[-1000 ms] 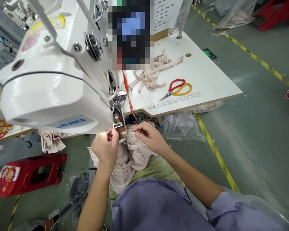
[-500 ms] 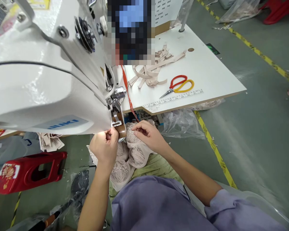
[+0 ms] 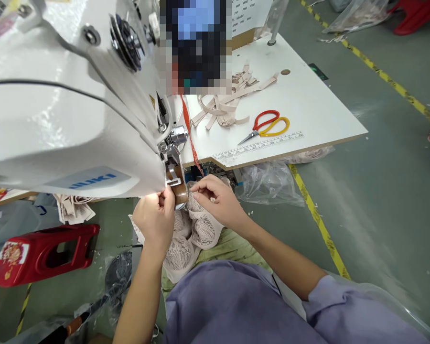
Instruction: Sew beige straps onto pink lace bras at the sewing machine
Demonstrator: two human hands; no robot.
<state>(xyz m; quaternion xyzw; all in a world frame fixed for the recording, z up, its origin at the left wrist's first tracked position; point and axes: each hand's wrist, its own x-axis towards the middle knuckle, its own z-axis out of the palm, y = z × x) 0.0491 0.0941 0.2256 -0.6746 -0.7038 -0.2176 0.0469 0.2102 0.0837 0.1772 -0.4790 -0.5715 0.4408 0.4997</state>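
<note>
Beige lace bras (image 3: 181, 253) hang bunched below the white sewing machine's brown curved arm (image 3: 181, 190) and over my lap. Just left of the presser foot (image 3: 173, 182), my left hand (image 3: 154, 217) is closed in a pinch at the bra's edge; the fingers hide most of the gripped part. My right hand (image 3: 220, 203) is on the other side of the arm, thumb and forefinger drawn together at the lace, remaining fingers curled. A red patterned ribbon (image 3: 191, 141) runs down behind the needle area.
Red-and-yellow-handled scissors (image 3: 268, 125) lie above a printed ruler (image 3: 261, 145) on the white tabletop (image 3: 318, 117). Beige strips (image 3: 232, 100) are piled behind them. At left, a red stool (image 3: 46, 253) stands on the floor. A clear plastic bag (image 3: 268, 184) hangs below the table edge.
My right hand has shifted slightly left, its fingertips nearer the brown arm. My left hand keeps its pinch in nearly the same place. The view has tilted slightly.
</note>
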